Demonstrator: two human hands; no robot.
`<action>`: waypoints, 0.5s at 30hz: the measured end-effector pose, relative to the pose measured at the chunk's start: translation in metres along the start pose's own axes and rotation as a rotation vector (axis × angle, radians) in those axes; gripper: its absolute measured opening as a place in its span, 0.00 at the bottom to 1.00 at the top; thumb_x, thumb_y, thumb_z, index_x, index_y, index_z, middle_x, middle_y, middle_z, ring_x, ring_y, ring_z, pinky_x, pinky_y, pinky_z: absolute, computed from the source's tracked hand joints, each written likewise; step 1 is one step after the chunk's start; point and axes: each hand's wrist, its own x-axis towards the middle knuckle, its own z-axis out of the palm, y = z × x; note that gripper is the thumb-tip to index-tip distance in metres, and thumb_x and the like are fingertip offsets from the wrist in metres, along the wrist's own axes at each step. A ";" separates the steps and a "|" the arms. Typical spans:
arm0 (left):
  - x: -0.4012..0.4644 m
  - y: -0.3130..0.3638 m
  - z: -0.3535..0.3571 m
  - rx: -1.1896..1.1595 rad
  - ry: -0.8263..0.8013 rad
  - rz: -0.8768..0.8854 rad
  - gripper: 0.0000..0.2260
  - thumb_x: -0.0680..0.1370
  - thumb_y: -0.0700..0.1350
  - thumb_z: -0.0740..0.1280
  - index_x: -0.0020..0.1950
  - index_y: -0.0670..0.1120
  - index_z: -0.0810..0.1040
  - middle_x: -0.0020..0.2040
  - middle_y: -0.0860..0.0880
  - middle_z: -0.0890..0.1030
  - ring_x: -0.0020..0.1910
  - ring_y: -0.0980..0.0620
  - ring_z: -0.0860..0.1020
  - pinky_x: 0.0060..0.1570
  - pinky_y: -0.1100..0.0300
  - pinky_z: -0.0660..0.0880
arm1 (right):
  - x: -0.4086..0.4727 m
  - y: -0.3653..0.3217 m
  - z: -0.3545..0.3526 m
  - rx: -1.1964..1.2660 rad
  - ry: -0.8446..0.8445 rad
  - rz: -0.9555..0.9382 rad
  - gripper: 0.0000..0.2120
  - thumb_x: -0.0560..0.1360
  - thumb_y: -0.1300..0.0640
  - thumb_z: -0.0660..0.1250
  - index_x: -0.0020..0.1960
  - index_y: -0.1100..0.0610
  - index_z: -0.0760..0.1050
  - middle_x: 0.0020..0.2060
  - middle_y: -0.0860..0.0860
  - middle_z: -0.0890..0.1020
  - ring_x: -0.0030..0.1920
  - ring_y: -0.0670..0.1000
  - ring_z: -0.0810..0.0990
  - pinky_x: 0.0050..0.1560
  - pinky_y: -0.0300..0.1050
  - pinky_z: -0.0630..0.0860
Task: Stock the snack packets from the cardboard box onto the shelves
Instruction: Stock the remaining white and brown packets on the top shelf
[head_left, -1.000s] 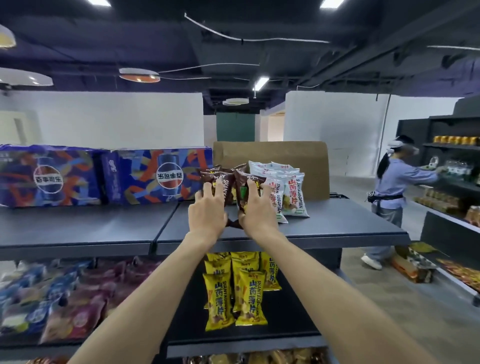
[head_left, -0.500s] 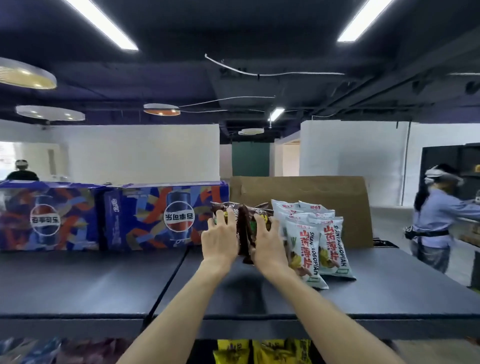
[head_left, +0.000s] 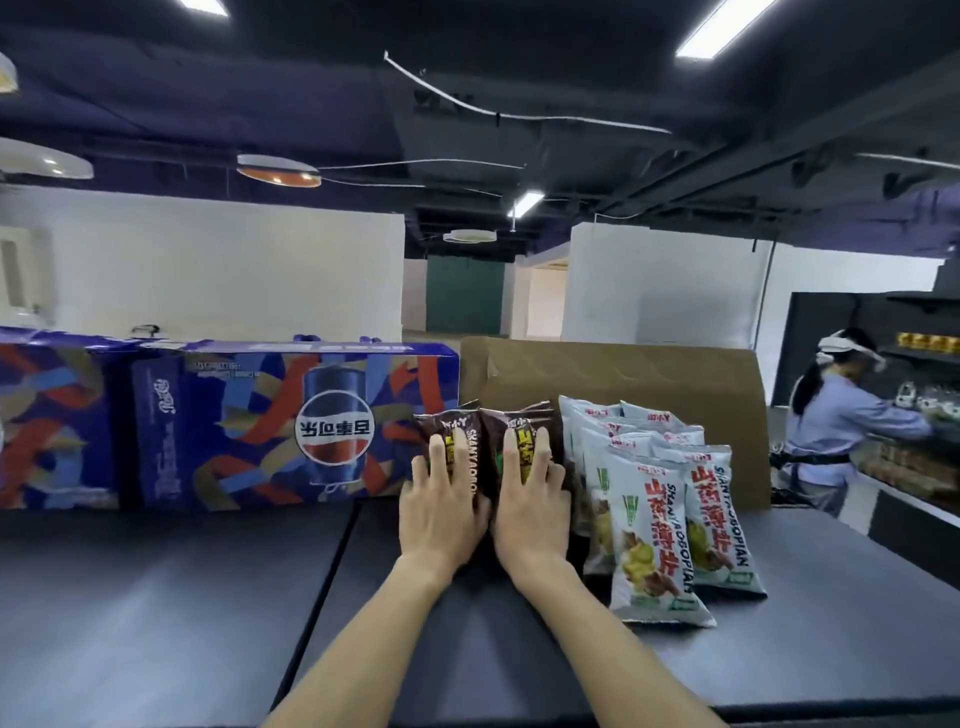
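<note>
Brown snack pkts (head_left: 480, 441) are pressed upright on top shelf (head_left: 467, 649) by flat, straight-fingered left hand (head_left: 441, 512) & right hand (head_left: 532, 512); if released unevenly, pkts could be toppled fwd.

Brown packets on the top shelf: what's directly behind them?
Behind the brown packets a cardboard box stands against the back, with the blue drink carton to its left. Both hands press on the packets, hiding their lower fronts and the shelf beneath.

Count: 2 hands, left hand (head_left: 441, 512), right hand (head_left: 532, 512). Brown snack packets (head_left: 485, 447): 2 front faces visible, more behind, total unclear. White snack packets (head_left: 652, 540): 2 rows, roughly 6. Blue cola cartons (head_left: 291, 421): 2. Cardboard box (head_left: 623, 374): 1. Other person (head_left: 841, 421): 1.
</note>
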 end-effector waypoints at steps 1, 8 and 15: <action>0.000 0.000 0.005 0.008 0.005 -0.006 0.36 0.71 0.54 0.65 0.76 0.42 0.60 0.68 0.38 0.66 0.54 0.39 0.72 0.42 0.49 0.77 | -0.002 0.003 0.007 -0.018 -0.003 0.000 0.39 0.75 0.51 0.67 0.79 0.52 0.52 0.76 0.62 0.52 0.63 0.64 0.68 0.51 0.58 0.76; -0.001 0.000 0.010 -0.011 0.033 -0.021 0.37 0.75 0.59 0.61 0.78 0.44 0.53 0.72 0.40 0.61 0.57 0.40 0.69 0.48 0.49 0.73 | 0.004 0.009 0.013 -0.080 0.120 0.002 0.35 0.75 0.56 0.64 0.79 0.56 0.55 0.76 0.64 0.55 0.58 0.63 0.71 0.53 0.58 0.74; -0.001 0.001 0.012 -0.081 0.076 -0.012 0.32 0.74 0.56 0.60 0.76 0.44 0.61 0.69 0.40 0.64 0.54 0.39 0.70 0.45 0.48 0.74 | 0.002 0.014 0.014 -0.052 -0.015 0.034 0.38 0.80 0.49 0.59 0.79 0.56 0.38 0.77 0.61 0.41 0.70 0.65 0.60 0.68 0.58 0.64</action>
